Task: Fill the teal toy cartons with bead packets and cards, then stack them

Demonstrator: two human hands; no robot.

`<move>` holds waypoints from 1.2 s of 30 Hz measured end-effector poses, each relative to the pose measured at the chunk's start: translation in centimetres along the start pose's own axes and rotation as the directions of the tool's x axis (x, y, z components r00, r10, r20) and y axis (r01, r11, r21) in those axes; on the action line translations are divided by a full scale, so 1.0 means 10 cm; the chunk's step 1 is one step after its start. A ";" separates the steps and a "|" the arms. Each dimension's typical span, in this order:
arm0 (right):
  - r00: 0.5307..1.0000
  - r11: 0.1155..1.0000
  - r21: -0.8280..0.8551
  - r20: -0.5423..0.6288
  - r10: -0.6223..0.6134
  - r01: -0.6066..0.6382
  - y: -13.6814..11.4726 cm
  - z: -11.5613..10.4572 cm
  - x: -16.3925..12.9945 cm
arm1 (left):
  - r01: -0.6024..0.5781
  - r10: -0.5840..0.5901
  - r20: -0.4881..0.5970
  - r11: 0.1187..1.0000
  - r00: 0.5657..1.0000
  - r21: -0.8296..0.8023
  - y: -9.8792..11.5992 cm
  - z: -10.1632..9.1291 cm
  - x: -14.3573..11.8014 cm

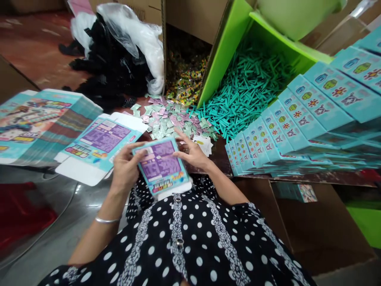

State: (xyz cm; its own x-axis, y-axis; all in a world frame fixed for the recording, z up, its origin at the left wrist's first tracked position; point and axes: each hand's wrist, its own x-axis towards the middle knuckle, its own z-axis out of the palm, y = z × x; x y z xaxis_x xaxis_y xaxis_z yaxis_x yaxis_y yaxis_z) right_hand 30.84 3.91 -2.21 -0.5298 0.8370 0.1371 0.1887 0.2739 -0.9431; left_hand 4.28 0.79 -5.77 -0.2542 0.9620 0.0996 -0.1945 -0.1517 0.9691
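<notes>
A stack of flat printed cartons (38,127) was seen at far left, with one unfolded carton (98,149) beside it. A small teal box (162,167) was held above the lap, the left hand (126,169) curled closed around its left edge, the right hand (193,153) pressed against its right edge, fingers partly spread. Teal sticks (247,91) and rows of finished boxes (297,123) were piled at right.

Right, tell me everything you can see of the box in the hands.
The small carton is teal printed cardboard with a purple text panel facing up and a colourful strip at its near end. A white flap shows at its near edge. It is held above the lap, tilted, left hand gripping one side, right hand the other.
</notes>
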 end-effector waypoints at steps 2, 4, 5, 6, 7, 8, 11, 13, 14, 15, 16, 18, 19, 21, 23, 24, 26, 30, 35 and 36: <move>0.998 0.992 0.113 0.010 0.062 -0.063 0.06 -0.03 -0.05 | -0.095 0.082 -0.211 0.994 0.974 -0.052 0.05 0.01 0.11; 0.997 0.985 0.161 -0.009 0.070 -0.068 0.11 -0.07 -0.09 | -0.137 0.109 -0.331 0.989 0.937 -0.063 0.08 -0.01 0.17; 0.995 0.980 0.189 -0.060 0.074 -0.062 0.13 -0.08 -0.12 | -0.115 0.094 -0.333 0.992 0.938 -0.045 0.10 -0.02 0.18; 0.988 0.971 0.233 -0.128 0.090 -0.058 0.15 -0.10 -0.14 | -0.077 0.072 -0.302 0.997 0.951 -0.004 0.12 -0.04 0.16; 0.972 0.956 0.288 -0.203 0.119 -0.057 0.16 -0.11 -0.16 | -0.048 0.064 -0.245 0.996 0.967 0.071 0.15 -0.06 0.12; 0.949 0.937 0.345 -0.273 0.158 -0.057 0.17 -0.11 -0.19 | -0.051 0.084 -0.174 0.982 0.981 0.184 0.19 -0.08 0.07; 0.881 0.901 0.429 -0.398 0.257 -0.069 0.19 -0.01 -0.26 | -0.288 0.275 0.110 0.777 0.955 0.560 0.35 -0.14 -0.11; 0.886 0.900 0.423 -0.372 0.277 -0.104 0.20 0.13 -0.32 | -0.451 0.292 0.345 0.629 0.892 0.633 0.44 -0.16 -0.18; 0.903 0.902 0.414 -0.330 0.275 -0.123 0.21 0.20 -0.35 | -0.485 0.223 0.452 0.610 0.864 0.626 0.45 -0.16 -0.20; 0.924 0.906 0.401 -0.277 0.262 -0.137 0.21 0.27 -0.37 | -0.482 0.116 0.537 0.622 0.836 0.617 0.45 -0.16 -0.21; 0.943 0.912 0.383 -0.226 0.245 -0.145 0.21 0.30 -0.39 | -0.451 0.005 0.584 0.641 0.811 0.621 0.42 -0.16 -0.21; 0.964 0.942 0.296 -0.162 0.210 -0.156 0.20 0.26 -0.42 | -0.349 -0.168 0.580 0.656 0.797 0.669 0.33 -0.17 -0.19; 0.965 0.966 0.201 -0.170 0.200 -0.164 0.19 0.18 -0.43 | -0.299 -0.217 0.543 0.645 0.811 0.703 0.27 -0.18 -0.18; 0.949 0.973 -0.106 -0.263 0.173 -0.207 0.16 -0.08 -0.45 | -0.226 -0.261 0.458 0.606 0.850 0.763 0.18 -0.22 -0.14; 0.932 0.846 -0.454 -0.339 0.129 -0.282 0.14 -0.38 -0.47 | -0.175 -0.304 0.409 0.577 0.861 0.798 0.13 -0.26 -0.10; 0.932 0.750 -0.583 -0.339 0.125 -0.313 0.14 -0.50 -0.48 | -0.155 -0.329 0.399 0.573 0.856 0.805 0.12 -0.27 -0.09; 0.941 0.589 -0.734 -0.285 0.182 -0.336 0.16 -0.65 -0.50 | -0.126 -0.366 0.395 0.579 0.843 0.805 0.12 -0.27 -0.06; 0.937 0.488 -0.805 -0.238 0.254 -0.337 0.19 -0.69 -0.52 | -0.093 -0.392 0.395 0.602 0.830 0.793 0.11 -0.24 -0.03; 0.937 0.566 -0.748 -0.239 0.256 -0.346 0.17 -0.75 -0.53 | -0.057 -0.423 0.402 0.627 0.812 0.777 0.07 -0.30 -0.01; 0.934 0.578 -0.734 -0.246 0.261 -0.355 0.17 -0.78 -0.53 | -0.054 -0.423 0.405 0.635 0.811 0.771 0.06 -0.32 0.00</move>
State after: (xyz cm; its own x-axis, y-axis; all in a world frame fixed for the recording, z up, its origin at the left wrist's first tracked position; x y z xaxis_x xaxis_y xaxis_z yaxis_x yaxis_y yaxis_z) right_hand 40.39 3.62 -2.15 -0.2420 0.9693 -0.0436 0.9046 0.2091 -0.3715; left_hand 1.11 -0.07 -5.93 0.2599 0.9358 -0.2380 0.6206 0.0270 0.7837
